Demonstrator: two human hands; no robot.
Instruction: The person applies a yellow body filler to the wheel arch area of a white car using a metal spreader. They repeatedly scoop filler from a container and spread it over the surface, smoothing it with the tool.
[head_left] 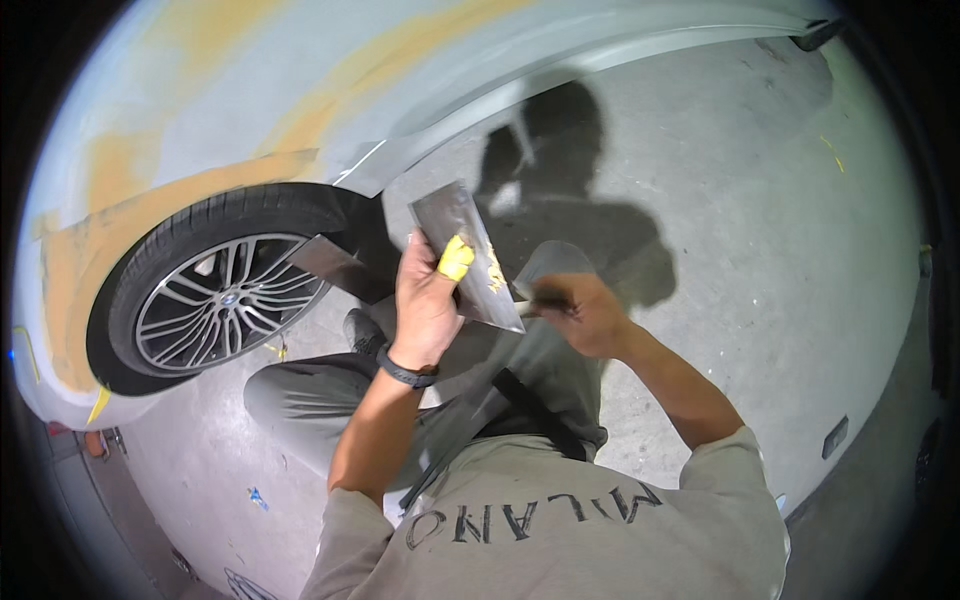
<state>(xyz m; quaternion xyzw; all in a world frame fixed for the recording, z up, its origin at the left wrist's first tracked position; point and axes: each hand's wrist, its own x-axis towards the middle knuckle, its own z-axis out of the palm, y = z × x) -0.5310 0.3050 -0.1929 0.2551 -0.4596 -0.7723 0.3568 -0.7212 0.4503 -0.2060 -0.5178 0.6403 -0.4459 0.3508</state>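
Note:
My left hand (pixel 425 315) grips a flat rectangular metal putty plate (pixel 445 210), tilted, its thumb lying over the face. Yellow putty (pixel 495 270) is smeared along the plate's right side. A bright yellow patch (pixel 456 258) covers the end of that thumb; whether it is tape or putty I cannot tell. Beyond the fingers of this hand juts a second metal blade (pixel 335 265); its held end is hidden. My right hand (pixel 585 315) is closed around a small tool with a pale end (pixel 525 308), at the plate's lower right corner. Motion blurs its shape.
At the left stands a pale car body (pixel 230 90) with yellow-tan filler patches around the wheel arch. Its wheel (pixel 228 298) has a black tyre and multi-spoke rim. My bent legs (pixel 310 410) are below my hands. A dark rectangular object (pixel 835 437) lies on the concrete floor (pixel 720 260).

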